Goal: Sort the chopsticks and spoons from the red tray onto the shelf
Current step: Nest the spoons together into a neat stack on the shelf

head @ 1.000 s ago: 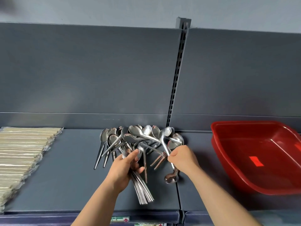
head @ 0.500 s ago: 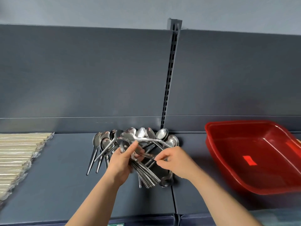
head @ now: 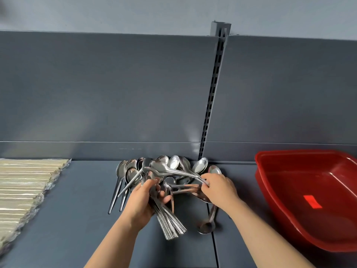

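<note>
Steel spoons (head: pixel 170 223) in left hand (head: pixel 143 202), another in right hand (head: pixel 220 188)

Left hand (head: pixel 142 202) gripping spoon bundle (head: pixel 166 215), right hand (head: pixel 220 188) pinching one spoon handle (head: pixel 179 172), red tray (head: pixel 270 190) right

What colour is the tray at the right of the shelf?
Red; the tray shows best in the head view, the only view given.
</note>
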Demonstrator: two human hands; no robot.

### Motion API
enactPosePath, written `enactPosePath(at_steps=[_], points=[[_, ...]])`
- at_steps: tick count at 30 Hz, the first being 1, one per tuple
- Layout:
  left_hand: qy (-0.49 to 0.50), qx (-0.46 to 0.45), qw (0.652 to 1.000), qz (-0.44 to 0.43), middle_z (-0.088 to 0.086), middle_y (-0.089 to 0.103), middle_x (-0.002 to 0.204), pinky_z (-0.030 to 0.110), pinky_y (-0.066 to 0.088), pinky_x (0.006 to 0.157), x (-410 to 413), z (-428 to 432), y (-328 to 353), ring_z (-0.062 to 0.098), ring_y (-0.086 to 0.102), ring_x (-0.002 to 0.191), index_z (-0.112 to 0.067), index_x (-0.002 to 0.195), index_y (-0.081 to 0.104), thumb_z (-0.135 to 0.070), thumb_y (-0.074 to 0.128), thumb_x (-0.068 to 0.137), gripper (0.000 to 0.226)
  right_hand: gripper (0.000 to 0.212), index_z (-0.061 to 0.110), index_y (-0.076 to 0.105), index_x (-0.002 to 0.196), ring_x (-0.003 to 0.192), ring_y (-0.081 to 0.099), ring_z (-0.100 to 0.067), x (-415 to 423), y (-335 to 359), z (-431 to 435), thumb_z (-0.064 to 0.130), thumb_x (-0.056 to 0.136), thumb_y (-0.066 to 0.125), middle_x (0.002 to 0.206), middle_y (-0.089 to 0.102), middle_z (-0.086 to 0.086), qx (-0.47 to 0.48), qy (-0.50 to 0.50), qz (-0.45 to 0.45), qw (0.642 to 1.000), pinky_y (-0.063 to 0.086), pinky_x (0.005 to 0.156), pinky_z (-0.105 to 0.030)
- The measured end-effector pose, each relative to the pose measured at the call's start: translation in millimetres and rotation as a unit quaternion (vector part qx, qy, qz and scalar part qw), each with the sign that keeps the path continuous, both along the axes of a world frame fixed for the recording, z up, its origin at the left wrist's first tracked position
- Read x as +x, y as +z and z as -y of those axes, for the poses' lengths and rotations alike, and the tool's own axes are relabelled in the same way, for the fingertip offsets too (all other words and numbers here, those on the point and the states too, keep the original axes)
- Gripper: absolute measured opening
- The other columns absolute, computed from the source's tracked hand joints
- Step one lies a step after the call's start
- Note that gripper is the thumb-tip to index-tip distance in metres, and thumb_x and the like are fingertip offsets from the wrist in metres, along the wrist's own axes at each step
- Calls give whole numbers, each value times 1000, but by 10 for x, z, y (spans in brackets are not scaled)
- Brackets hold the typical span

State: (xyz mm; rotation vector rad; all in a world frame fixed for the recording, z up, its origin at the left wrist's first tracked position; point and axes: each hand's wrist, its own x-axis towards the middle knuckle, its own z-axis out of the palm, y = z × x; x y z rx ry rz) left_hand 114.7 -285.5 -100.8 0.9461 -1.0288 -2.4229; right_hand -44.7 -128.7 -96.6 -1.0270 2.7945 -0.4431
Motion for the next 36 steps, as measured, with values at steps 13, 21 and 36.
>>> enactPosePath(at_steps=[13, 21, 36], points=[[-23, 10, 1000, -15, 5, 49, 65, 37, 56, 65, -103, -1, 48, 17, 52, 52, -12, 78, 61, -49, 74, 73, 39, 22, 8, 64, 86, 54, 41, -18, 32, 196, -218, 14, 97, 47, 65, 52, -3, -301, 5, 172, 938, 34, 54, -35], [-35, 20, 995, -88, 14, 69, 82, 39, 59, 62, -147, -47, 185, 30, 65, 74, -12, 77, 76, -44, 52, 92, 43, 29, 1, 57, 84, 59, 21, -26, 306, 184, -294, 28, 83, 48, 68, 34, -13, -316, 64, 345, 882, 17, 53, -38], [-32, -76, 996, -22, 17, 65, 90, 37, 57, 62, 134, -132, 103, 29, 68, 79, -4, 107, 59, -30, 66, 86, 34, 32, 43, 67, 110, 50, 36, -6, 569, 85, -258, 20, 98, 48, 74, 65, 8, -258, 129, 377, 880, 33, 49, -20]])
